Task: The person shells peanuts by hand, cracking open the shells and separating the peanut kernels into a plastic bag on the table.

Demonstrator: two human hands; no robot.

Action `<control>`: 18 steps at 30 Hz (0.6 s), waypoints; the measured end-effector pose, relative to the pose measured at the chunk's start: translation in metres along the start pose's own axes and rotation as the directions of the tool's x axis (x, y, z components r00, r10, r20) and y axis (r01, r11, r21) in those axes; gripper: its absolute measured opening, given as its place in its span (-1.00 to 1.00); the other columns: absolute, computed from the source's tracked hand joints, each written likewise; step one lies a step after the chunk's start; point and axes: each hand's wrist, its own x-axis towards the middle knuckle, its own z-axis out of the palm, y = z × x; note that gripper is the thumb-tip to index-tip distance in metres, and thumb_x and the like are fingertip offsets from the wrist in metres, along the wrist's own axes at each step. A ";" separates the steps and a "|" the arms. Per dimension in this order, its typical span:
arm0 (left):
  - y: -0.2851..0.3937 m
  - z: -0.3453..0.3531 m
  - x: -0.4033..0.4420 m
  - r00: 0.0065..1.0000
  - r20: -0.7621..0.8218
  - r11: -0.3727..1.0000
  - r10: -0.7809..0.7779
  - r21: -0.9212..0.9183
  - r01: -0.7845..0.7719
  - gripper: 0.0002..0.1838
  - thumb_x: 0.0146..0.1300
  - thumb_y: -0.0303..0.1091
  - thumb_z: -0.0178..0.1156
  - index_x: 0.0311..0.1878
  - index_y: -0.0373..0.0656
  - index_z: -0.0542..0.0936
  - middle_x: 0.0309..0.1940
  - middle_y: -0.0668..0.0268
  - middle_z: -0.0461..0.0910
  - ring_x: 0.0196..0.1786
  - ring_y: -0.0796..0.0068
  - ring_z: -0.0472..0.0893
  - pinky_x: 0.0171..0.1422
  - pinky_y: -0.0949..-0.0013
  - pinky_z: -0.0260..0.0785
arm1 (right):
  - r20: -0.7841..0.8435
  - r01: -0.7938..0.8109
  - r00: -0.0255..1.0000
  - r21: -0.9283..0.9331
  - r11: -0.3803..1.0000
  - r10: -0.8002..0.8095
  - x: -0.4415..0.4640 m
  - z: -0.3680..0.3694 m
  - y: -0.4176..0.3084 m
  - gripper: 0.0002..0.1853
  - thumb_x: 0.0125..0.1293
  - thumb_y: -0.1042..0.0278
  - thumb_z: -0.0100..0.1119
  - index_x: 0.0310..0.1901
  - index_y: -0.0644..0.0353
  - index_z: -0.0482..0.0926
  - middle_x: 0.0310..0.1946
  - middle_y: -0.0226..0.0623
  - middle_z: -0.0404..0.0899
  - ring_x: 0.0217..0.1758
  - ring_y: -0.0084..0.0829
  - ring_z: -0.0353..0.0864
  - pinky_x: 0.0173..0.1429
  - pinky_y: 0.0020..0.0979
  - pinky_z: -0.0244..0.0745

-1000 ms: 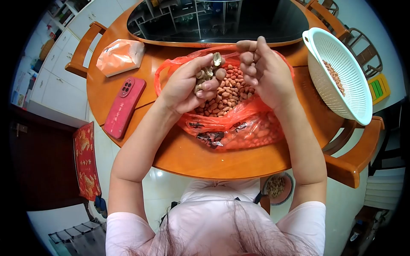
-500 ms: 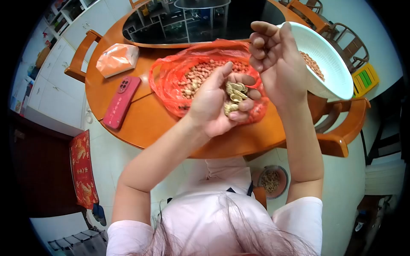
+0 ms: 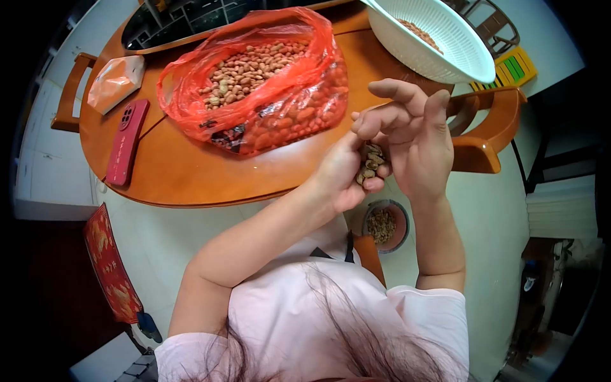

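My left hand is closed, palm up, around a small heap of cracked peanut shells, in front of the table edge. Beside and slightly above it is my right hand. Its thumb is held apart and its fingers curve loosely toward the left hand, with nothing visible in them. A red plastic bag stands open on the table, filled with peanuts, mostly shelled, a few in their shells. Below the hands, on the floor, a round bucket contains discarded shells.
A white basket with shelled peanuts stands at the table's far right. On the left lie a red phone and a tissue pack. A wooden chair is at the right; the wooden table has a dark glass turntable.
Both hands have moved from over the bag toward me, past the table edge. My right hand has come down beside the left. The view has shifted, with the table now higher and further left.
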 end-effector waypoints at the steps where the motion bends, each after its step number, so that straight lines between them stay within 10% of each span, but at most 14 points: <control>1: -0.001 0.001 0.001 1.000 -0.014 1.000 -0.026 -0.004 0.026 -0.61 0.37 0.13 -0.12 -0.27 0.00 0.43 -0.42 0.43 0.43 -0.54 0.58 0.42 -0.68 0.62 0.07 | -0.052 0.013 0.999 0.026 1.000 -0.011 -0.005 -0.001 0.000 -0.26 0.41 -0.28 -0.45 0.06 0.37 0.36 -0.45 -0.18 0.60 -0.25 -0.29 0.60 0.03 -0.27 0.45; 8: -0.015 0.004 -0.003 1.000 0.001 0.996 0.009 -0.094 -0.009 -0.62 0.43 -0.06 -0.14 -0.31 -0.19 0.43 -0.44 0.18 0.49 -0.55 0.55 0.39 -0.64 0.59 0.13 | -0.391 0.393 0.874 0.219 0.893 -0.289 -0.076 -0.019 0.025 -0.42 0.45 -0.17 -0.36 0.01 0.25 0.38 -0.12 -0.13 0.53 0.03 -0.23 0.51 0.24 -0.16 0.33; 10: -0.027 0.007 -0.004 0.993 -0.022 0.991 0.116 -0.056 -0.118 -0.62 0.44 -0.08 -0.16 -0.32 -0.22 0.42 -0.44 0.17 0.49 -0.55 0.55 0.39 -0.64 0.58 0.14 | -0.574 0.326 0.811 0.288 0.900 -0.110 -0.098 -0.023 0.046 -0.39 0.41 -0.22 -0.30 0.01 0.27 0.38 -0.08 -0.14 0.51 0.03 -0.24 0.50 0.23 -0.17 0.33; 13: -0.058 0.004 -0.001 0.959 0.027 0.918 0.282 0.283 -0.278 -0.68 0.43 -0.22 -0.12 -0.36 -0.24 0.44 -0.43 0.22 0.49 -0.52 0.58 0.41 -0.55 0.60 0.21 | -0.325 0.184 0.941 0.722 0.667 0.092 -0.118 -0.036 0.078 -0.37 0.42 -0.20 -0.33 0.11 0.29 0.35 0.03 -0.17 0.45 0.13 -0.25 0.43 0.26 -0.19 0.29; 18: -0.105 -0.021 0.021 0.701 0.406 0.225 0.586 0.750 -0.622 -0.83 0.26 -0.42 0.05 -0.42 -0.28 0.51 -0.41 0.23 0.51 -0.32 0.33 0.48 -0.12 0.37 0.33 | -0.420 0.173 0.846 0.799 0.576 0.329 -0.124 -0.029 0.092 -0.42 0.42 -0.15 -0.32 0.14 0.21 0.35 0.11 -0.21 0.40 0.30 -0.20 0.29 0.41 -0.13 0.13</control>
